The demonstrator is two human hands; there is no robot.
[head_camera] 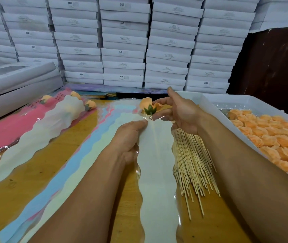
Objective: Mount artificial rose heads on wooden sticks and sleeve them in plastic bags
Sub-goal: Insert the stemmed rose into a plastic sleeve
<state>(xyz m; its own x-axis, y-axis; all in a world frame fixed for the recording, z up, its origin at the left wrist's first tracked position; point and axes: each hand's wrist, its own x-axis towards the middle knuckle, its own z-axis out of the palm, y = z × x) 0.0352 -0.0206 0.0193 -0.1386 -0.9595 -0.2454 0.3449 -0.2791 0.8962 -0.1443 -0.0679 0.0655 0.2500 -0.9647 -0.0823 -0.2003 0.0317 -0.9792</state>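
At the middle of the brown wooden counter [55, 155], the left hand [131, 137] pinches the top edge of a long frosted-white plastic sleeve with wavy edges [157, 172], thumb on top and the other fingers curled under it. The sleeve runs from that pinch toward the near edge of the scene. The right hand [180, 113] is just beyond the sleeve's mouth, its fingers [162, 114] loosely curved around an orange artificial rose head with a green calyx [147, 106]; the index finger points up and away. Whether the fingertips actually press the petals cannot be told. A thin wooden stick [151, 118] drops from the calyx into the sleeve opening.

Just right of the sleeve, partly under the right forearm, lies a fanned bundle of bare wooden sticks [190, 163]. Further right, a shallow white cardboard tray [208, 106] holds many loose orange rose heads [271, 137]. Left of the hands, overlapping sleeves in blue, pale yellow and white [73, 163] are spread along the counter, and further left several finished sleeved roses [69, 109] lie on a pink sheet [13, 125]. Stacked white flat boxes [122, 41] fill the far wall.
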